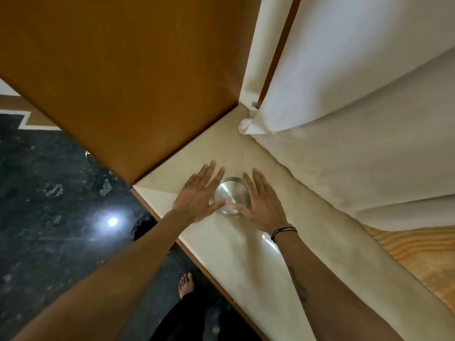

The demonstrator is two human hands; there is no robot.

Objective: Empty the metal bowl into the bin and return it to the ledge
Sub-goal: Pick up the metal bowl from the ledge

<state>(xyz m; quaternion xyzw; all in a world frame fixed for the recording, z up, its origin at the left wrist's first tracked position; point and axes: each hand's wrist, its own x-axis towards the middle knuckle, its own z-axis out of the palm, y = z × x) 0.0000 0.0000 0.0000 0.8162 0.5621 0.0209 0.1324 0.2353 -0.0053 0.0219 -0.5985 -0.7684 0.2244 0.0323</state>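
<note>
A small round metal bowl (232, 196) stands upright on the pale ledge (246, 262), a little way in from its front edge. What is inside it does not show; the surface is shiny and bare. My left hand (197, 196) lies flat against the bowl's left side and my right hand (263, 209) against its right side. All fingers are straight and spread, pointing away from me. Both thumbs meet over the bowl's near rim and touch it. Neither hand curls around the bowl.
A brown wooden panel (135, 82) rises at the ledge's left end. White curtains (357, 107) hang along its far side. Below left is dark stone floor (49, 193), with a dark round shape (145, 226) half hidden by my left forearm. My bare foot (186, 284) stands near the ledge.
</note>
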